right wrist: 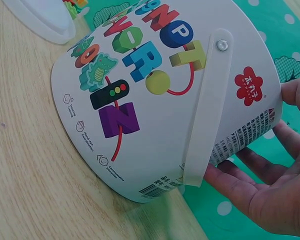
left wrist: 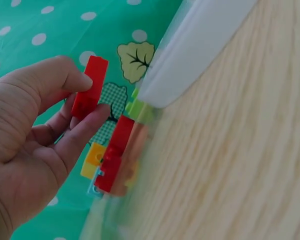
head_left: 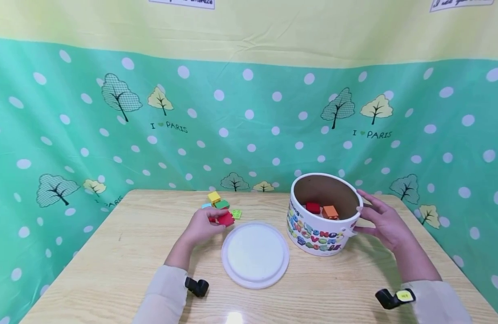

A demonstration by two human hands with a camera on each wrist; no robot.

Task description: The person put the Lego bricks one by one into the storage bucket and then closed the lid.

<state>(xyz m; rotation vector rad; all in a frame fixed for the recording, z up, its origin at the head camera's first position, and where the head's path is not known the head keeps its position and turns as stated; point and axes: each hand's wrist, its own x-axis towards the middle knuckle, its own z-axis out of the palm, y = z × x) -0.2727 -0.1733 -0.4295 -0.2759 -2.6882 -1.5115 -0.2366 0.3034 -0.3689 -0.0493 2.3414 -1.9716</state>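
My left hand [head_left: 204, 226] pinches a red toy brick [left wrist: 92, 85] between thumb and fingers, raised off the table. Close by on the table lie more red bricks [left wrist: 115, 155], a yellow brick [head_left: 214, 197], a dark green brick [head_left: 222, 204], a light green brick [head_left: 237, 214] and a light blue one [head_left: 206, 205], partly hidden. On the right side, my right hand [head_left: 384, 222] grips the white printed bucket [right wrist: 155, 100] at its rim, thumb on the edge and fingers against the outer wall. Inside sit a red brick [head_left: 312, 207] and an orange brick [head_left: 330, 212].
A round white lid [head_left: 255, 252] lies flat on the wooden table [head_left: 111, 270] between my hands, left of the bucket. The bucket's white handle [right wrist: 207, 110] hangs down its side. Behind the table's back edge hangs a green dotted curtain [head_left: 265, 148].
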